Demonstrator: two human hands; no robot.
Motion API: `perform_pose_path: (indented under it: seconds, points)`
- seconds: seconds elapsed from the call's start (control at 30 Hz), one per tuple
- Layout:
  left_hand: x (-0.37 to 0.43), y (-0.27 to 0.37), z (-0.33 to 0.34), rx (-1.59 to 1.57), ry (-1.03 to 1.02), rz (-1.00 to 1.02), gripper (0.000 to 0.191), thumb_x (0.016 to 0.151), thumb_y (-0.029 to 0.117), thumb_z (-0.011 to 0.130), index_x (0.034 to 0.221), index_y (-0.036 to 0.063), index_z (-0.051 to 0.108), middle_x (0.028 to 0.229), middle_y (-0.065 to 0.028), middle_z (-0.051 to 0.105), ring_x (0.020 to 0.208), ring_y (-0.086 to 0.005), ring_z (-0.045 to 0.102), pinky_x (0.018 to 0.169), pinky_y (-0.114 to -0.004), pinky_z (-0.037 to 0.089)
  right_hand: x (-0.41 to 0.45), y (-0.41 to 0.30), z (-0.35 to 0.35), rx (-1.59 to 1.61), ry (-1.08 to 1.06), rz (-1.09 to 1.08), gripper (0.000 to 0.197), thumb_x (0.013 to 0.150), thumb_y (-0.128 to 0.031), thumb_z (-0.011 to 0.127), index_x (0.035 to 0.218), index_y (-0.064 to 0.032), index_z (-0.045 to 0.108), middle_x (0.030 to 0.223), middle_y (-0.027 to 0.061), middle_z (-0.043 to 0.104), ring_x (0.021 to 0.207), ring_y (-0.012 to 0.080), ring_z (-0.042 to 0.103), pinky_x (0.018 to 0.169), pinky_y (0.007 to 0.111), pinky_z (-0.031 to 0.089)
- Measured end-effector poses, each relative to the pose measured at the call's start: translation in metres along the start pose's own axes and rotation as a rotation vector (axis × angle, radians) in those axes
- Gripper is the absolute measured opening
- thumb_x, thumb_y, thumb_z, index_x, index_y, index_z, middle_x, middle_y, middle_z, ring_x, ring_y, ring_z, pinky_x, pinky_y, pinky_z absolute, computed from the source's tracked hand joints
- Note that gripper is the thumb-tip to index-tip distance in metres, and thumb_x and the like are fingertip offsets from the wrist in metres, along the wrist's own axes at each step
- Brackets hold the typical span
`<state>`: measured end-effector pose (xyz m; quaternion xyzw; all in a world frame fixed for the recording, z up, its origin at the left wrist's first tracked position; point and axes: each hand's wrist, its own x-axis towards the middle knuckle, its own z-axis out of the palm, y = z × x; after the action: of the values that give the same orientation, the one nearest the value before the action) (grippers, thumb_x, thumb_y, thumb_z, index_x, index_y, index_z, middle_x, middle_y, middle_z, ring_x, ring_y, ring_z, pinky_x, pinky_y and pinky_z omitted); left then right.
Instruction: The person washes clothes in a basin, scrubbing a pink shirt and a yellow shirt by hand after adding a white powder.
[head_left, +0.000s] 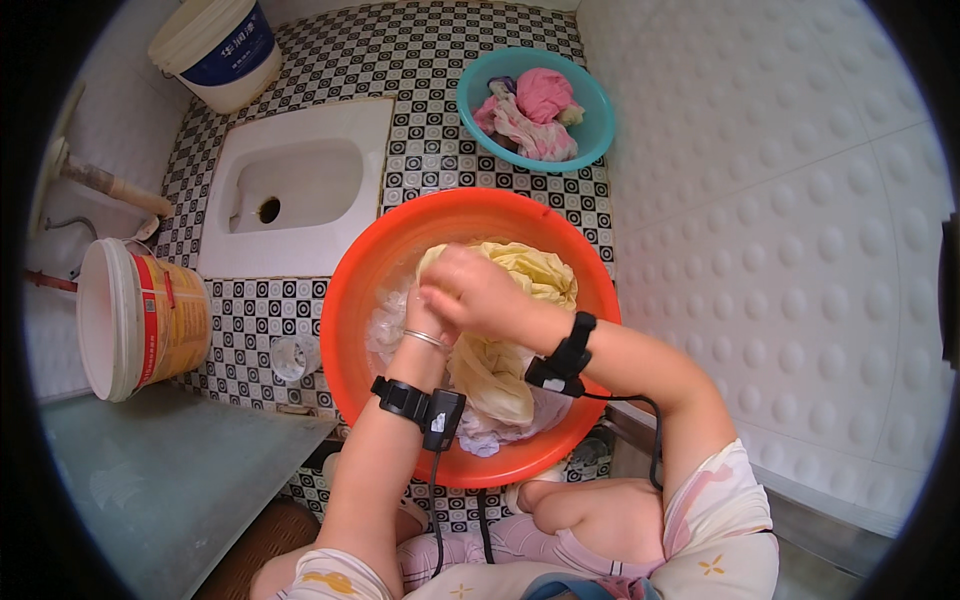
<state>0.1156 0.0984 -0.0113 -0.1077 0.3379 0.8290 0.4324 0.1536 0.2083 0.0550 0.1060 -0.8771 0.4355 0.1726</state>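
An orange plastic basin (349, 300) rests on the floor before me with water and suds (386, 326) in it. Wet yellow fabric (536, 266) lies bunched inside, some of it draped toward the near side over a pale lavender cloth (480, 439). My left hand (429, 311) grips the yellow fabric near the basin's middle; its fingers are mostly covered. Curled over it from the right is my right hand (480, 289), slightly blurred and pressed against the left, also on the fabric. What lies between the palms is hidden.
Beyond the basin stands a teal basin (596, 124) of pink and white laundry (544, 97). A squat toilet (300, 187), two buckets (169, 322) and a clear cup (294, 357) are at left. A textured wall (765, 225) borders the right; cables (656, 427) trail from both wrists.
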Motion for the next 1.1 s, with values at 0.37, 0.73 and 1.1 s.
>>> perform_pose_path:
  seconds: [0.37,0.73,1.1]
  points:
    - [0.017,0.010,-0.041,-0.242,-0.526,-0.056,0.030,0.097,0.034,0.048,0.108,0.0074,0.056,0.098,-0.0046,0.060,0.088,-0.0171,0.060,0.074,-0.033,0.053,-0.011,-0.012,0.018,-0.073,-0.051,-0.019,0.031,0.089,-0.028,0.057,0.072,-0.0022,0.054,0.072,0.0168,0.056,0.068,0.0381,0.055,0.062,0.044,0.046]
    - [-0.002,0.015,0.025,0.166,0.002,-0.021,0.024,0.094,0.009,0.048,0.111,-0.0047,0.057,0.100,-0.0085,0.062,0.088,-0.0155,0.061,0.078,-0.028,0.051,-0.021,0.069,-0.054,0.461,0.129,0.589,0.021,0.088,-0.010,0.047,0.106,-0.0032,0.053,0.079,0.0127,0.059,0.068,0.0206,0.057,0.065,0.032,0.047]
    - [-0.007,-0.015,0.042,0.112,0.161,-0.027,0.040,0.094,0.041,0.051,0.114,0.0073,0.058,0.105,-0.0045,0.062,0.089,-0.0182,0.061,0.075,-0.032,0.052,-0.022,0.032,-0.005,-0.205,0.034,0.206,0.016,0.089,-0.017,0.053,0.079,-0.0063,0.060,0.077,0.0147,0.059,0.073,0.0349,0.057,0.068,0.041,0.048]
